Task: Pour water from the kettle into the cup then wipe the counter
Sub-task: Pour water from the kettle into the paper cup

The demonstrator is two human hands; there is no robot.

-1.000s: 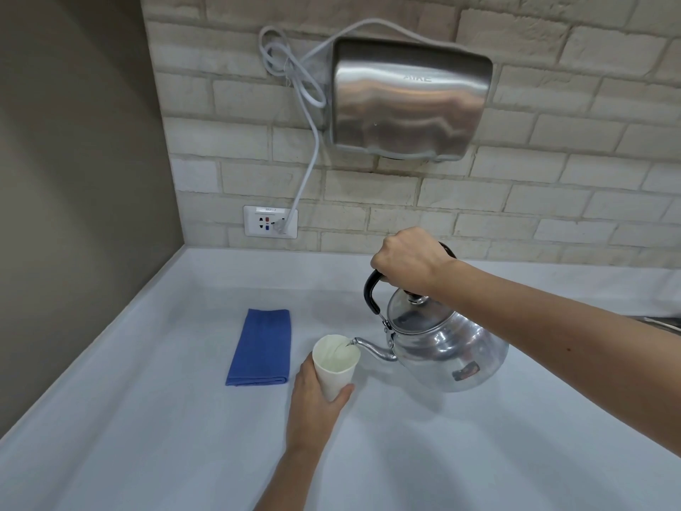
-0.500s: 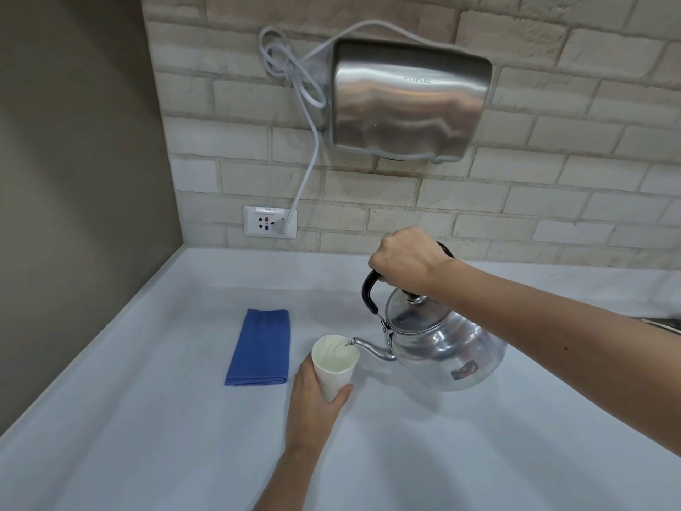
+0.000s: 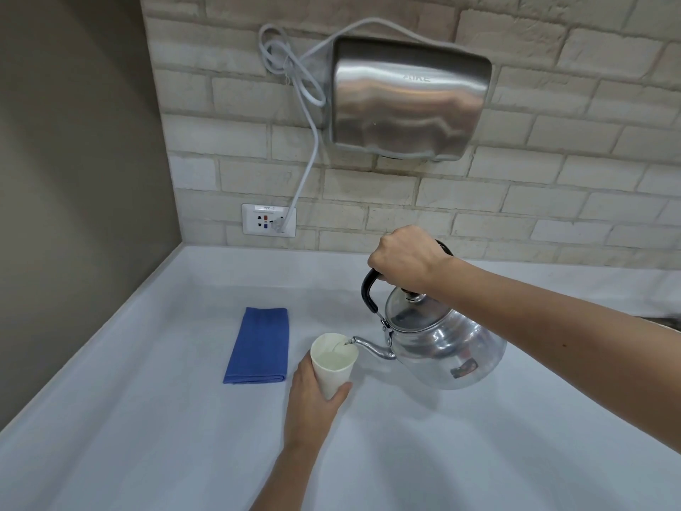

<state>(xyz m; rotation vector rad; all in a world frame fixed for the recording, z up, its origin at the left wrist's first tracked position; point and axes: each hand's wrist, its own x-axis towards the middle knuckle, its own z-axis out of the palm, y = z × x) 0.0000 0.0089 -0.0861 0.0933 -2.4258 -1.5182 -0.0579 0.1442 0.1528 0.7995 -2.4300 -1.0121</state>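
A shiny metal kettle point(image 3: 446, 348) with a black handle hangs tilted to the left above the white counter point(image 3: 147, 418). My right hand point(image 3: 403, 258) grips that handle from above. The spout tip sits over the rim of a white paper cup point(image 3: 333, 365), and a thin stream of water runs into it. My left hand point(image 3: 313, 403) wraps the cup's lower part from the near side and steadies it on the counter. A folded blue cloth point(image 3: 259, 344) lies flat just left of the cup.
A steel hand dryer point(image 3: 409, 97) hangs on the brick wall above the kettle, its white cord point(image 3: 307, 156) running down to a wall socket point(image 3: 268, 220). A brown side wall point(image 3: 73, 178) closes the counter on the left.
The kettle and both hands have stayed almost still while water keeps running into the cup; the water level looks slightly higher.
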